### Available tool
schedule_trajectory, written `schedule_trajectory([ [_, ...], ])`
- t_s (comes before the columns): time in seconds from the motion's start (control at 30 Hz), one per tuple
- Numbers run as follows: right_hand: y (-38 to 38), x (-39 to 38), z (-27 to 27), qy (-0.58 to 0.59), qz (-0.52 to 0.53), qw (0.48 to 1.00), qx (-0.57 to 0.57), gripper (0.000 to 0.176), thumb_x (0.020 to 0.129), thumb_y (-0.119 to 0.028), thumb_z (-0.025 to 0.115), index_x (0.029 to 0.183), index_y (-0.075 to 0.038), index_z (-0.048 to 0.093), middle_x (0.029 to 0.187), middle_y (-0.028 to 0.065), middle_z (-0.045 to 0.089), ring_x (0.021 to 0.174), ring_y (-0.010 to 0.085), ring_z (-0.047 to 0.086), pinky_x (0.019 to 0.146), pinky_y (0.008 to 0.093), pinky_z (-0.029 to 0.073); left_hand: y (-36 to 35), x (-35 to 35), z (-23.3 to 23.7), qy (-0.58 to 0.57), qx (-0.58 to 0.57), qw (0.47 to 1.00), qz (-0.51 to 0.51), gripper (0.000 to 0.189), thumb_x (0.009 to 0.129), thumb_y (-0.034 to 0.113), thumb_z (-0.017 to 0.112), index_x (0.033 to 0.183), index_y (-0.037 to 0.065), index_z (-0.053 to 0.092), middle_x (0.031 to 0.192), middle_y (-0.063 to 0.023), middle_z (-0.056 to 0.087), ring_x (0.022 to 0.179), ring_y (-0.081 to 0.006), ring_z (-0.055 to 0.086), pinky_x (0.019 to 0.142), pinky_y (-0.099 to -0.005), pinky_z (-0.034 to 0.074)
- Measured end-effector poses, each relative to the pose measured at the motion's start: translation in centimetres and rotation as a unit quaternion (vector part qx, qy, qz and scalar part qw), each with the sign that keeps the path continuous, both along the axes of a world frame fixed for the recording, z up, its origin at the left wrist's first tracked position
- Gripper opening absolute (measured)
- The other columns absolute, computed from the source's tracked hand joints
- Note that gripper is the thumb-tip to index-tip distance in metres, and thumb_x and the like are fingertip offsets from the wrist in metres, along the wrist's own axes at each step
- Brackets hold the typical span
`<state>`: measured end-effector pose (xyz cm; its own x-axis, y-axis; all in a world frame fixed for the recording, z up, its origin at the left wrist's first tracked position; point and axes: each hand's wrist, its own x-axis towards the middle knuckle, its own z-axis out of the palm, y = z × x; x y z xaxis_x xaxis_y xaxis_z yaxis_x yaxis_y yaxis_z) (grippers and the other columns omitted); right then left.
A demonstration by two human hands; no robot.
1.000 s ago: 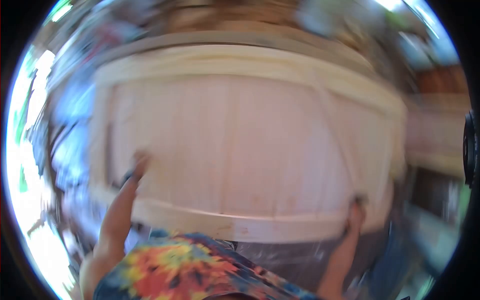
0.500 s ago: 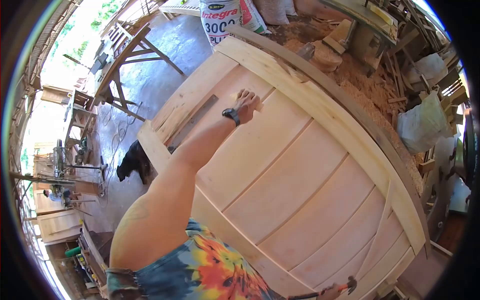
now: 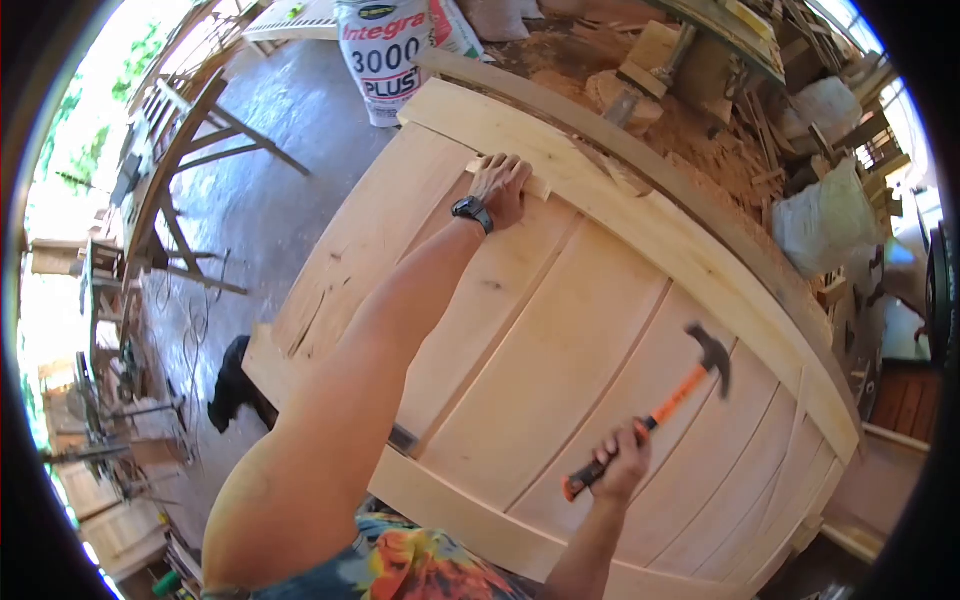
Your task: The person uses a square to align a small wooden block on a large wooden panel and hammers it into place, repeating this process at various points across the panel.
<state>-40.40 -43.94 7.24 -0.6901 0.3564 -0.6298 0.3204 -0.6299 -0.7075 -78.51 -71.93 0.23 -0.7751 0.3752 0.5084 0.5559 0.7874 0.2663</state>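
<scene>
A large panelled wooden door (image 3: 560, 350) lies flat in front of me, with grooves between its boards. My left hand (image 3: 503, 188) is at the door's far rail, fingers closed over a small wood block (image 3: 538, 186) that sits along the rail's inner edge. Most of the block is under the hand. Over the nearer boards, my right hand (image 3: 620, 462) grips a claw hammer (image 3: 680, 393) by its orange and black handle. The hammer's head is raised and points away from me, apart from the block.
A thin wood strip (image 3: 783, 455) lies across the door's right part. Beyond are a white printed sack (image 3: 380, 60), wood shavings (image 3: 690, 165) and a pale bag (image 3: 830, 220). A wooden trestle (image 3: 165, 180) stands at left. A dark flat piece (image 3: 402, 438) shows beside my left arm.
My right hand has brought the hammer up from the lower edge to over the boards. My left hand has shifted to the far rail with the wood block. The view has turned somewhat.
</scene>
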Motion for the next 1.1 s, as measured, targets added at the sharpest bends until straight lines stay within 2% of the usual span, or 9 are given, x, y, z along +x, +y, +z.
schedule_trajectory([
  [0.2, -13.0, -9.9, -3.3, 0.1, 0.026, 0.991, -0.079, 0.013, 0.102, -0.017, 0.061, 0.105, -0.011, 0.049, 0.069, 0.0017, 0.051, 0.049, 0.0115, 0.049, 0.043, 0.031, 0.045, -0.4, -0.1, -1.3, -0.026, -0.027, 0.999, -0.015, 0.032, 0.07, 0.006, 0.067, 0.101, 0.006, 0.061, 0.122, -0.0126, 0.06, 0.115, -0.0377, 0.054, 0.102, -0.0504, 0.043],
  [0.27, -15.0, -12.2, -3.0, 0.088, 0.022, 0.993, -0.079, 0.014, 0.102, -0.017, 0.061, 0.102, -0.01, 0.049, 0.067, 0.0013, 0.05, 0.047, 0.0116, 0.048, 0.042, 0.0311, 0.044, -0.3, -0.5, -1.5, 0.064, -0.035, 0.997, -0.019, 0.039, 0.07, 0.006, 0.067, 0.108, 0.006, 0.064, 0.134, -0.0125, 0.06, 0.126, -0.0369, 0.053, 0.108, -0.0506, 0.041],
  [0.47, -19.0, -15.7, -3.5, 0.096, 0.002, 0.994, -0.055, 0.018, 0.1, -0.018, 0.063, 0.096, -0.008, 0.049, 0.062, 0.0005, 0.048, 0.043, 0.0108, 0.046, 0.04, 0.0304, 0.042, -0.4, -0.5, -2.1, -0.003, -0.02, 1.0, -0.016, 0.05, 0.072, 0.005, 0.066, 0.122, 0.005, 0.064, 0.134, -0.0124, 0.064, 0.13, -0.033, 0.055, 0.113, -0.0477, 0.039],
  [0.57, -20.0, -16.4, -3.8, 0.04, 0.111, 0.991, -0.062, 0.024, 0.098, -0.022, 0.068, 0.091, -0.008, 0.051, 0.062, 0.0, 0.049, 0.043, 0.0108, 0.046, 0.041, 0.0297, 0.042, -0.3, -0.3, -1.7, -0.003, -0.012, 1.0, -0.019, 0.048, 0.072, 0.005, 0.065, 0.12, 0.004, 0.064, 0.133, -0.0128, 0.064, 0.129, -0.0341, 0.055, 0.113, -0.0467, 0.039],
  [0.7, -16.0, -14.4, -2.6, 0.038, 0.111, 0.991, -0.071, 0.015, 0.099, -0.02, 0.063, 0.094, -0.009, 0.054, 0.063, -0.0007, 0.049, 0.045, 0.0108, 0.048, 0.041, 0.0293, 0.042, -0.4, -0.5, -1.9, 0.0, -0.016, 1.0, -0.021, 0.047, 0.072, 0.005, 0.065, 0.119, 0.004, 0.064, 0.133, -0.0136, 0.065, 0.128, -0.0348, 0.056, 0.112, -0.0469, 0.04],
  [0.83, -10.9, -11.3, 1.1, 0.101, -0.1, 0.988, 0.053, 0.015, 0.1, -0.015, 0.058, 0.089, -0.012, 0.05, 0.063, -0.0013, 0.048, 0.044, 0.0105, 0.046, 0.041, 0.0278, 0.041, -0.4, -0.6, -1.8, -0.001, -0.021, 1.0, -0.017, 0.045, 0.072, 0.004, 0.064, 0.118, 0.004, 0.064, 0.132, -0.0139, 0.065, 0.128, -0.0355, 0.056, 0.111, -0.0468, 0.041],
  [1.0, -6.5, -13.1, 4.7, 0.221, -0.403, 0.878, 0.131, 0.044, 0.105, -0.034, 0.055, 0.069, -0.018, 0.035, 0.058, -0.0046, 0.032, 0.046, 0.0087, 0.036, 0.044, 0.0243, 0.037, -0.4, -0.5, -1.9, 0.012, -0.002, 1.0, -0.019, 0.043, 0.073, 0.004, 0.064, 0.116, 0.003, 0.064, 0.13, -0.0143, 0.065, 0.126, -0.0356, 0.057, 0.11, -0.0465, 0.042],
  [1.03, -7.5, -13.9, 3.7, 0.189, -0.401, 0.887, 0.125, 0.045, 0.105, -0.035, 0.053, 0.068, -0.019, 0.033, 0.058, -0.0041, 0.027, 0.047, 0.0095, 0.035, 0.046, 0.0257, 0.037, -0.4, -0.5, -1.9, 0.013, 0.002, 1.0, -0.022, 0.043, 0.073, 0.004, 0.065, 0.116, 0.003, 0.064, 0.129, -0.0143, 0.065, 0.125, -0.0353, 0.057, 0.109, -0.0463, 0.042],
  [1.1, -12.8, -15.3, -7.2, 0.108, -0.248, 0.96, 0.076, 0.027, 0.103, -0.028, 0.054, 0.083, -0.012, 0.046, 0.061, -0.0031, 0.042, 0.049, 0.011, 0.043, 0.048, 0.0292, 0.042, -0.2, -0.1, -1.2, 0.012, 0.005, 1.0, -0.022, 0.042, 0.073, 0.004, 0.066, 0.115, 0.002, 0.064, 0.127, -0.0142, 0.066, 0.124, -0.0342, 0.057, 0.109, -0.045, 0.042],
])
